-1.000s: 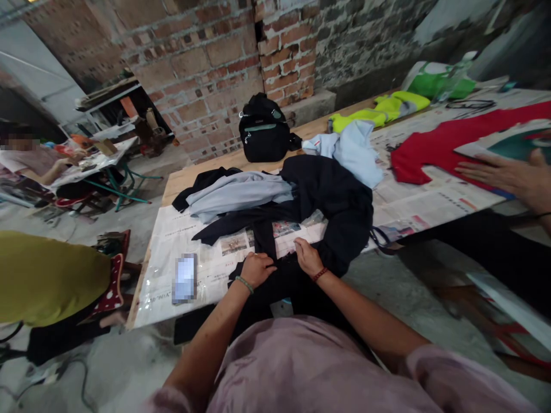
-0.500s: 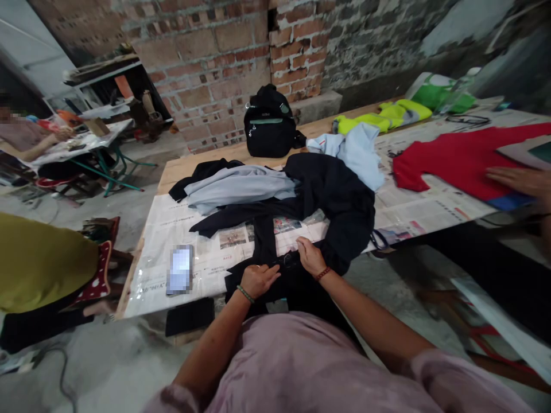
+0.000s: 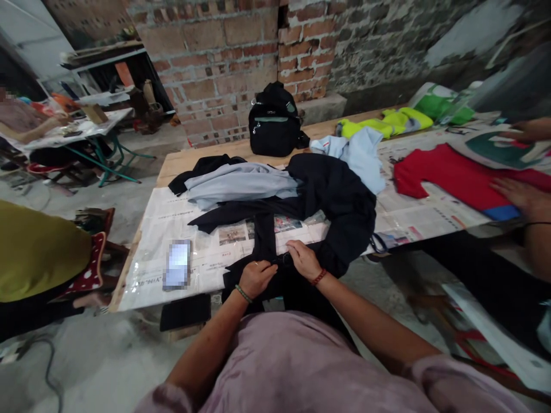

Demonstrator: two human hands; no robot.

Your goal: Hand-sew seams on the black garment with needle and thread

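Observation:
A black garment (image 3: pixel 336 189) lies bunched on the table, with a light grey cloth part (image 3: pixel 245 183) spread across its left side. At the near edge, my left hand (image 3: pixel 257 278), wearing a green bead bracelet, is closed on the black fabric, thumb and fingers pressed together. My right hand (image 3: pixel 305 261), with a red-brown bracelet, pinches the same garment a little farther right. A short stretch of black fabric with a small shiny detail lies between the hands; what that detail is I cannot make out.
Newspaper covers the wooden table (image 3: pixel 146 235). A phone (image 3: pixel 177 264) lies at left, a black backpack (image 3: pixel 275 129) stands behind. Light blue cloth (image 3: pixel 364 158) and a yellow vest (image 3: pixel 387 122) lie farther right. There, a co-worker's hands work an iron (image 3: pixel 499 150) over a red garment (image 3: pixel 451 178).
My left fingers have closed on the black fabric, and my right hand has shifted slightly left. At right, the co-worker's iron has moved up over the red garment.

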